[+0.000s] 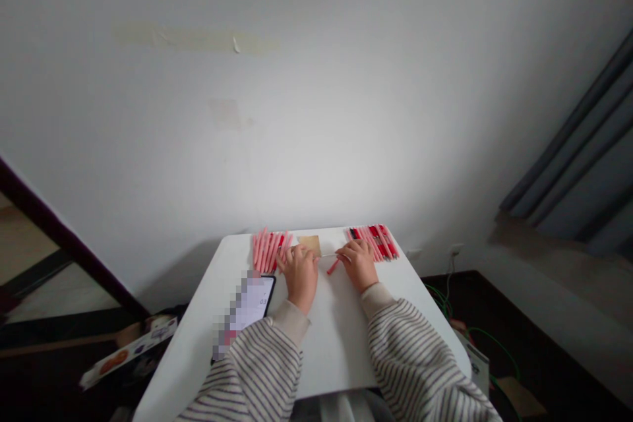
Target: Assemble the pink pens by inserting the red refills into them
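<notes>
My left hand point(299, 271) is over the far middle of the white table, its fingers bent at one end of a thin white rod point(327, 255) that looks like a pen refill. Across from it, my right hand point(359, 264) pinches the rod's other end. A short pink-red pen part point(333, 267) slants out below the right fingertips; whether that hand grips it too is unclear. Left of my left hand lies a row of pink pens point(266, 250). Another row of pink and red pens point(380, 242) lies beyond my right hand. My fingers partly hide both rod ends.
A tan square point(310, 244) lies behind my left fingers. On the left of the white table point(341, 356) is a phone point(254, 306) with a lit screen. A wall point(316, 112) rises behind. Green cables point(440, 300) and boxes are on the floor.
</notes>
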The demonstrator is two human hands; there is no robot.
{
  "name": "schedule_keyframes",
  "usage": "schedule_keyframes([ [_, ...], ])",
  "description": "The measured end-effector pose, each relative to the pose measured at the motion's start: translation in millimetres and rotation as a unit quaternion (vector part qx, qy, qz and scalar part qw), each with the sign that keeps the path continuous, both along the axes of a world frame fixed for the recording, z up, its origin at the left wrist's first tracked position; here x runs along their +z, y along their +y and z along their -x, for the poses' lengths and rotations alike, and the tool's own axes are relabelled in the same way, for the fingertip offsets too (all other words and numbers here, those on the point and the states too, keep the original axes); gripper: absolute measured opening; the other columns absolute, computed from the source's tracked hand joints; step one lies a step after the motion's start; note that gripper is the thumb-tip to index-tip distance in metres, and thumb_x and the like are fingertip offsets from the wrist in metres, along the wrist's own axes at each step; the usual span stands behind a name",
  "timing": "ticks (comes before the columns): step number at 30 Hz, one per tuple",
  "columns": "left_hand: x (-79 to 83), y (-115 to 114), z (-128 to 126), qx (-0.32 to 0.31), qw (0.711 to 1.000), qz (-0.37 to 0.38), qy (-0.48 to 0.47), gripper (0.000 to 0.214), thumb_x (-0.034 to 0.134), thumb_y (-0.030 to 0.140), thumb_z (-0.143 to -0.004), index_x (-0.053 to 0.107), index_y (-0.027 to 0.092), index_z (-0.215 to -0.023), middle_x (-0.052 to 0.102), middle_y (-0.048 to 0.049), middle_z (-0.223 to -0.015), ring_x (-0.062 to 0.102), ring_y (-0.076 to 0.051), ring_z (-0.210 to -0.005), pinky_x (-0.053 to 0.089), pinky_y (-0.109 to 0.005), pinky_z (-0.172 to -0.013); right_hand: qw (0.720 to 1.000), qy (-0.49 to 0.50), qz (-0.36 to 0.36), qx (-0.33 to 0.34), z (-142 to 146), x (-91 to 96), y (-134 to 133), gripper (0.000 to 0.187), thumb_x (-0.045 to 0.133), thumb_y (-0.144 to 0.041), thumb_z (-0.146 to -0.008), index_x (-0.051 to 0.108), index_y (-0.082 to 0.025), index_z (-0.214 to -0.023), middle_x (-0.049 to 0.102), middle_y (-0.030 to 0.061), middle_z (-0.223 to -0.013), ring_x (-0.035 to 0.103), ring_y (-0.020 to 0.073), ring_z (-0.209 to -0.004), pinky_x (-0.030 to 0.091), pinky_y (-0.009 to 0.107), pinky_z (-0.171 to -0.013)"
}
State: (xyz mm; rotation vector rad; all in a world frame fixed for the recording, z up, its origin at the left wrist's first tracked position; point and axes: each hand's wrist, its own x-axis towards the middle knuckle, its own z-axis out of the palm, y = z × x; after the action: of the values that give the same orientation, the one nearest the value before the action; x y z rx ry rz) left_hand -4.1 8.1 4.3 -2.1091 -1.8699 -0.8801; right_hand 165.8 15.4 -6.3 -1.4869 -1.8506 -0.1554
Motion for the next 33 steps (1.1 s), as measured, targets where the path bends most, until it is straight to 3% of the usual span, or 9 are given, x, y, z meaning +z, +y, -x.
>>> schedule_keyframes([
  [11,-0.4,-2.1,-0.2,0.019,1.000,0.021,0.004,0.018,0.057,0.029,-0.080,0.070,0.027,-0.091,0.059,-0.0068,-0.115,0.040,-0.031,-0.117,0.023,-0.062,-0.104,1.000,-0.001,-0.004,0.000,0.1,1.0,-1.3,0.011,0.062,-0.027,-0.085,0.073,-0.027,-0.087,0.066,0.0037,-0.085,0.047,0.0217,-0.096,0.028,0.039,-0.090],
  [33,3.0,-1.7,1.6,0.041,0.998,0.039,0.004,0.016,0.057,0.031,-0.081,0.069,0.026,-0.090,0.059,-0.0071,-0.112,0.039,-0.030,-0.115,0.028,-0.058,-0.100,1.000,-0.008,-0.003,-0.005,-0.3,-1.8,-0.1,0.011,0.061,-0.029,-0.086,0.072,-0.028,-0.088,0.066,0.0037,-0.086,0.047,0.0212,-0.096,0.029,0.038,-0.089],
])
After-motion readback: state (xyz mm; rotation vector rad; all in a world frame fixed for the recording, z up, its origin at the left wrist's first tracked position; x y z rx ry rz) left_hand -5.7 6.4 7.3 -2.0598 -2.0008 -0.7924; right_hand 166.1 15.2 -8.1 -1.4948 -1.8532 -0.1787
